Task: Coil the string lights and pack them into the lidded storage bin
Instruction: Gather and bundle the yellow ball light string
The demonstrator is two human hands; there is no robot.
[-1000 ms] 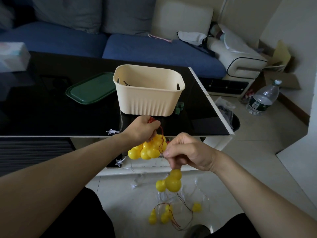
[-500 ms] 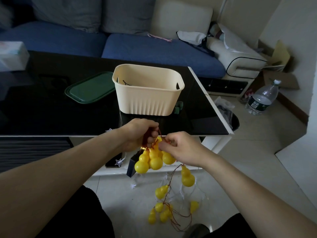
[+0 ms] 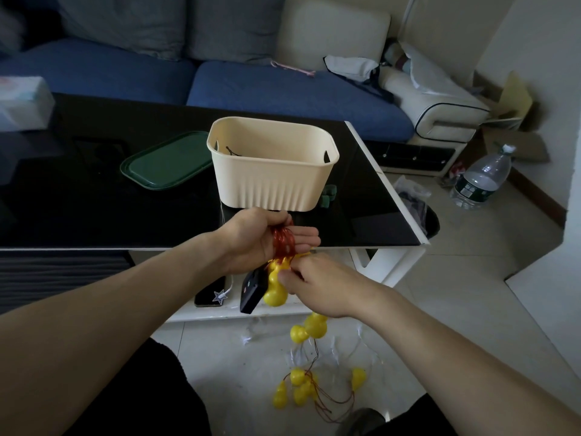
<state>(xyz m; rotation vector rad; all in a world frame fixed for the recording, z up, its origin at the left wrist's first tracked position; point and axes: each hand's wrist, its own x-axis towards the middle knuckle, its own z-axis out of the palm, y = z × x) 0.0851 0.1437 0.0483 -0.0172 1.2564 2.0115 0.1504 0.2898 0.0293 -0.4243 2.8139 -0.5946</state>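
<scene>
Cream bin point(image 3: 273, 177) on black table point(image 3: 94, 209), green lid point(image 3: 163, 163) beside. Left hand point(image 3: 261, 237) flat, wire loops point(image 3: 283, 242) around fingers; right hand point(image 3: 317, 286) pinching yellow gourd lights point(image 3: 275, 289). Water bottle point(image 3: 481, 179) label unreadable.

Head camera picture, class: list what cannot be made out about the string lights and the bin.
- Cream ribbed plastic bin: its floor and contents, hidden by its near wall.
- Yellow gourd-shaped string lights: the bulb count, the bunch partly hidden behind the right hand.
- Red wire coil: the number of loops round the left hand, too fine.
</scene>
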